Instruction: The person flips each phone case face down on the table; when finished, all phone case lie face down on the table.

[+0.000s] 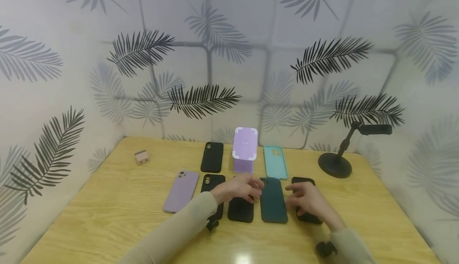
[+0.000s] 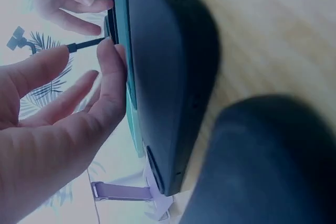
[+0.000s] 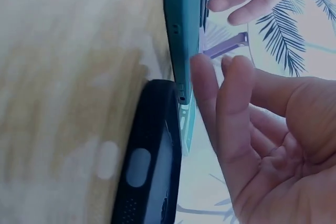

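Left hand [image 1: 241, 188] and right hand [image 1: 307, 198], loose, empty, flank my teal case [image 1: 273, 202] at ten and three o'clock, presumably balancing reach.

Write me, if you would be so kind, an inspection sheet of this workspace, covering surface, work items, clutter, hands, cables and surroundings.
Surface: wooden table, visible grain, bright glare towards the front.
Work items: four black cases, a purple case, a dark green case and a light blue case, all lying down.
Clutter: purple stand, black stand, small pink block.
Hands: left hand and right hand flank the dark green case, fingers loosely bent, holding nothing; contact with it unclear.
Cables: nothing seen.
Surroundings: leaf-patterned backdrop behind and at both sides.
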A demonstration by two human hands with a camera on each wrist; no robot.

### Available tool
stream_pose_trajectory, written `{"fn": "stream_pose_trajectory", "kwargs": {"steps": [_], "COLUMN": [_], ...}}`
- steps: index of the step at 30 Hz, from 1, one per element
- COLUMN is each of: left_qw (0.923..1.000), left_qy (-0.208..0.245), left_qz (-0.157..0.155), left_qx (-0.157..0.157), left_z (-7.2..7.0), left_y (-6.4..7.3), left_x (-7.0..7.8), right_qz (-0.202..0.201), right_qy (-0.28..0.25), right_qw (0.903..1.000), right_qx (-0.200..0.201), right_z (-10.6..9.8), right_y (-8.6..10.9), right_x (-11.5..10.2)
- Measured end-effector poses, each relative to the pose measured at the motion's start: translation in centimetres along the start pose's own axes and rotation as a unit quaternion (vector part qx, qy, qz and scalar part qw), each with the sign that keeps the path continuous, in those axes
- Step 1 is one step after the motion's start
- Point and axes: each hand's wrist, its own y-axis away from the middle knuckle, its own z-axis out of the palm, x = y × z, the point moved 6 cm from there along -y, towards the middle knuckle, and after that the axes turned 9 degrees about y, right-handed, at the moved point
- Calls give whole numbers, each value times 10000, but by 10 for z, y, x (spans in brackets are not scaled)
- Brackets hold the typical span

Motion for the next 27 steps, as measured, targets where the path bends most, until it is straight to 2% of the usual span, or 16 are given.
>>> {"fn": "stream_pose_trajectory", "kwargs": {"steps": [5,8,15,19,24,27], "left_qw": [9989,9972,9913,9894,9882,9881], "left_qy": [-129,-33,-95,-207,-309,-306], "left_qz": [275,430,629,707,515,375], "left_qx": [367,610,1150,1251,1407,1462], "left_z": [-9,-12,-8,-2,1,2], "left_y": [-11,-19,-38,-46,-53,-57], "left_x": [8,12,16,19,20,18], "right_qz": [-645,-830,-867,-787,-625,-511], "right_qy": [-513,-677,-520,-350,22,57], "right_qw": [9966,9942,9938,9951,9970,9982], "right_qx": [-53,82,464,487,455,304], "right_z": [-6,-10,-23,-29,-37,-39], "right_y": [-12,-19,-40,-52,-65,-72], "right_x": [-3,-1,2,6,12,20]}}
